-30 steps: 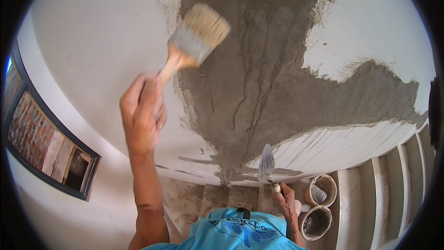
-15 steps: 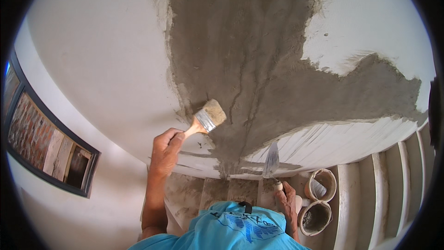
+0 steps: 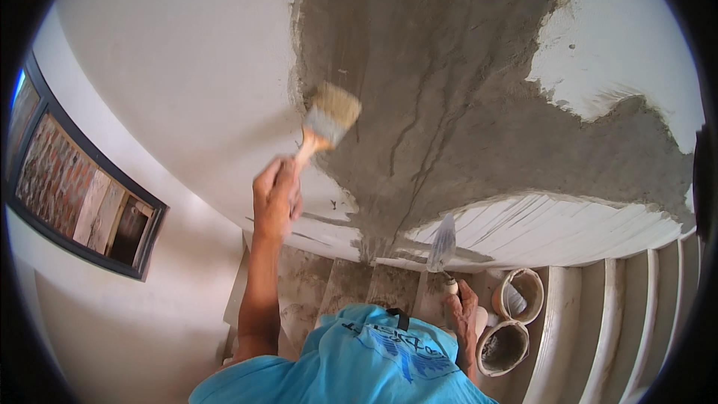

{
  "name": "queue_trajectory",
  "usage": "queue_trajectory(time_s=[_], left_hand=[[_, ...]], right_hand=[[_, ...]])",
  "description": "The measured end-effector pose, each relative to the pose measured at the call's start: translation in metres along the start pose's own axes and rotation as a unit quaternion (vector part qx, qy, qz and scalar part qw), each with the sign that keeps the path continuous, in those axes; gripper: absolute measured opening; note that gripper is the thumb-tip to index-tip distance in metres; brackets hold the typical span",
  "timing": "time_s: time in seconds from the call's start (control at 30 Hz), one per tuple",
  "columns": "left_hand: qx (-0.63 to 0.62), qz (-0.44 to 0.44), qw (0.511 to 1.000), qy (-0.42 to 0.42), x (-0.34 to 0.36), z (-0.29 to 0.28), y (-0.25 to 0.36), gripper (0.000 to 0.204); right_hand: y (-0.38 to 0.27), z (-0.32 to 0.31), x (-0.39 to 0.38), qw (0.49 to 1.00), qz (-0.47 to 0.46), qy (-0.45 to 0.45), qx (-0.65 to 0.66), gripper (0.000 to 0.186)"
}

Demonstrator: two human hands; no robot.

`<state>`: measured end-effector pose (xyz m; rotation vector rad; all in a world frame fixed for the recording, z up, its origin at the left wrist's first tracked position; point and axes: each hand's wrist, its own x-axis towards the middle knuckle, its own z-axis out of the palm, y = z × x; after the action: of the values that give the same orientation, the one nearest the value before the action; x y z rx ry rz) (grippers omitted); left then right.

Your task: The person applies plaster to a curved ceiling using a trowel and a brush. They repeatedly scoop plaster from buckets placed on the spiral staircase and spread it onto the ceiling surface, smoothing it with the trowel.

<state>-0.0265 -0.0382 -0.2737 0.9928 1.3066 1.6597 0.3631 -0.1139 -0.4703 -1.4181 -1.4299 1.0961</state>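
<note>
Head view looks down a stairwell, where the left hand (image 3: 275, 198) is clamped around the pale wooden handle of a wide paintbrush (image 3: 329, 118), whose bristles press against the left edge of a grey cement patch (image 3: 464, 105) on the white wall (image 3: 172, 82). The brush sits at about ten o'clock from the frame's centre. At about five o'clock the right hand (image 3: 462, 313) is closed on the handle of a pointing trowel (image 3: 443, 245), with its blade tip upward, close to the patch's lower edge. Two round buckets (image 3: 510, 325) stand on the steps at five o'clock, just beside that hand; one holds dark grey mix. The patch looks damp and matte, streaked with thin dark runs and ragged at its borders, while the painted wall is smooth. Judging from the wetness, heavy brushing could drag soft mortar loose or smear grey onto the clean paint, and drips may fall on the dusty concrete stairs (image 3: 344, 284). A dark-framed window (image 3: 82, 194) lies at nine o'clock.
</note>
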Motion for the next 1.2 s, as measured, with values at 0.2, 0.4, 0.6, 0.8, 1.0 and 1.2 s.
queue_trajectory(time_s=[0.2,0.4,0.6,0.8,1.0,1.2], left_hand=[[0.049,0.051,0.997,0.015,-0.032,-0.026,0.008,0.032],[0.001,0.159,0.987,0.003,0.016,0.013,0.033,0.039],[0.007,-0.008,1.000,-0.015,-0.004,-0.014,-0.031,0.037],[0.133,-0.078,0.988,-0.011,-0.055,-0.049,-0.069,0.034],[0.020,0.069,0.995,-0.063,-0.037,0.002,0.005,0.034],[-0.081,0.221,0.967,-0.099,0.004,0.087,0.085,0.036]], right_hand=[[-0.032,-0.002,-0.003,1.000,0.003,0.011,-0.009,0.046],[-0.027,0.005,0.004,0.999,0.027,-0.029,-0.010,0.031],[-0.013,0.003,0.001,0.998,-0.013,-0.051,-0.045,0.029],[-0.038,0.002,0.003,0.997,0.006,-0.031,-0.064,0.047],[-0.030,0.005,0.009,0.999,0.019,-0.037,-0.017,0.027],[-0.024,0.002,0.000,0.999,0.017,-0.020,-0.043,0.025]])
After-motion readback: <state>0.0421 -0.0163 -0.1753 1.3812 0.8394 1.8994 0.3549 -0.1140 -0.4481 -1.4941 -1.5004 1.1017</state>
